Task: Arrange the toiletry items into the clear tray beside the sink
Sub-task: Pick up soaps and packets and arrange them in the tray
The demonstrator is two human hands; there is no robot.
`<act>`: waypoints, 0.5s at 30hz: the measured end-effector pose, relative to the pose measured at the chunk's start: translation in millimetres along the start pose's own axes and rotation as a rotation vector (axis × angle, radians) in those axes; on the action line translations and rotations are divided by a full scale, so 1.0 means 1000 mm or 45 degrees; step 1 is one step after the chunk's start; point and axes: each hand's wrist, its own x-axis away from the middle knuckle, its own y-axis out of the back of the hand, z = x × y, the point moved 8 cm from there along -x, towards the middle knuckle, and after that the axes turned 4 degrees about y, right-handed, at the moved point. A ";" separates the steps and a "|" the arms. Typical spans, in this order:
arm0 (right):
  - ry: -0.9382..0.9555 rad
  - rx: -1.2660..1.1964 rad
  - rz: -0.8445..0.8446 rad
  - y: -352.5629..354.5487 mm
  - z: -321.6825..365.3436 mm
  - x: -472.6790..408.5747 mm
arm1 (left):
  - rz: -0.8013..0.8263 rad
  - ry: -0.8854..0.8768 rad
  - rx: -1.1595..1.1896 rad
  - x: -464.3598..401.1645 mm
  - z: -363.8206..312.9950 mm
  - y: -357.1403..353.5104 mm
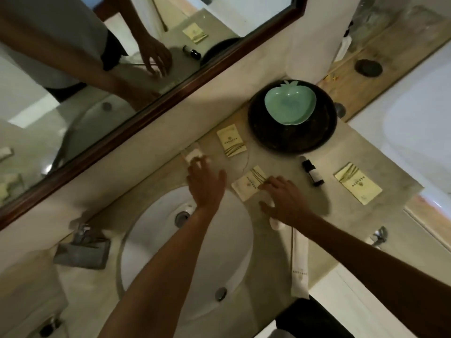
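My left hand (207,184) hovers over the counter with fingers spread, its fingertips at a small white item (192,156) near the wall. Faint clear edges (246,159) beside it look like the clear tray, though its outline is hard to make out. My right hand (284,200) lies low on the counter with its fingertips on a cream packet (245,186). A white tube (277,223) shows from under its palm. A second cream packet (231,140), a third one (357,182), a small dark bottle (312,173) and a long white sachet (299,264) lie loose.
A green apple-shaped dish (290,107) sits in a dark round bowl (292,140) at the back. The white sink basin (151,252) lies under my left forearm. A framed mirror (146,113) runs along the wall. The counter edge is close behind the sachet.
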 end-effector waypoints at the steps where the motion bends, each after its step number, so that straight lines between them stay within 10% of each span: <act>1: 0.022 0.029 0.001 0.004 0.001 -0.017 | -0.018 0.204 0.015 -0.013 0.020 0.001; 5: 0.159 0.168 0.138 -0.004 0.008 -0.074 | 0.236 0.688 0.067 -0.043 0.058 -0.025; 11: 0.218 0.188 0.214 -0.012 -0.016 -0.082 | 0.404 0.047 0.050 -0.056 0.027 -0.037; 15: 0.232 0.285 0.181 -0.013 -0.029 -0.060 | 0.389 0.017 0.182 -0.048 0.029 -0.036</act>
